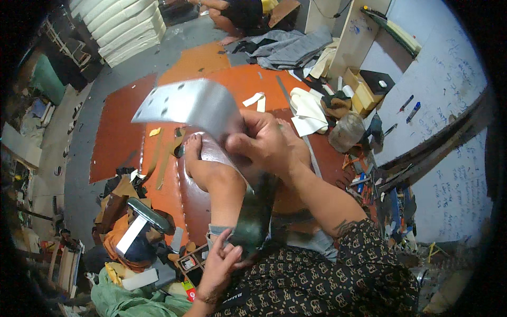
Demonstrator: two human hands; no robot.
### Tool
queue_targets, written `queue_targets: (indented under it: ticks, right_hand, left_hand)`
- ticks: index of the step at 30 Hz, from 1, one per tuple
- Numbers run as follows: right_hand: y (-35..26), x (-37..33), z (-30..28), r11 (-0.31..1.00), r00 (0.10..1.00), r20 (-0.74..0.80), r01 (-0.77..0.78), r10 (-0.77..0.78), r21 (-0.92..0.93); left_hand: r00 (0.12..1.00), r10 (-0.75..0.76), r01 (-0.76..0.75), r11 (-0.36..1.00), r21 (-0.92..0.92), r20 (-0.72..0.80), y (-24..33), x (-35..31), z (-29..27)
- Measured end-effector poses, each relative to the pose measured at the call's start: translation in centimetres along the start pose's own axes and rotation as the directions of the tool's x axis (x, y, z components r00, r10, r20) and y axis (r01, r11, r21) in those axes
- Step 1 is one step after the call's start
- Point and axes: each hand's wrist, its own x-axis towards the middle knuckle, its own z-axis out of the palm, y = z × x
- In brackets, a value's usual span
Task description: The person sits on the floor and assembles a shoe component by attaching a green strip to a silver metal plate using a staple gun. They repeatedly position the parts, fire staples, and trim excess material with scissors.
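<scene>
My right hand [259, 140] is raised over my knees, thumb and fingers closed on the near end of a wide, silvery, bendy strip [195, 100]. The strip arches away to the left, with several dark marks near its far end. Below that hand, a dark glossy strip [253, 216] runs down to my lap; I cannot tell whether it is the same piece. At the lower left edge of this dark strip, my left hand [219, 267] has its fingers curled against it. My bare legs [224, 185] are bent beneath.
Orange and brown sheets [119, 132] cover the floor. Cloth scraps and a dark oblong object [150, 215] lie at left. On the right are a clear jar [347, 132], a yellow box [364, 92] and scattered tools [364, 179]. Another person [224, 21] squats at the back beside grey cloth [296, 47].
</scene>
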Motion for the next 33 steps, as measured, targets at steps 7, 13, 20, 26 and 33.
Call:
queue_targets:
  ticks: [7,13,20,26,33]
  right_hand:
    - [4.9,-1.3,1.3,0.998,1.000,0.015,-0.012,0.011,0.057]
    - [7.2,-1.6,1.9,0.973,0.994,-0.073,0.090,-0.076,0.214]
    - [7.1,-0.6,2.3,0.963,0.999,-0.008,-0.044,0.048,0.266]
    - [6.0,-0.6,3.5,0.896,0.981,0.142,-0.054,0.129,-0.440]
    - [3.9,-0.8,2.4,0.899,0.951,0.261,-0.036,0.165,-0.438]
  left_hand:
    - [0.760,0.468,-0.525,0.035,0.851,0.450,6.5,-1.0,1.9]
    - [0.924,0.130,-0.375,0.121,0.919,0.360,1.9,0.0,2.7]
    - [0.899,0.154,-0.421,0.041,0.906,0.411,2.0,0.0,4.0]
    - [0.907,0.119,-0.411,0.048,0.910,0.403,1.4,-0.3,3.8]
    - [0.910,0.161,-0.416,0.361,0.835,0.383,1.8,0.1,2.0]
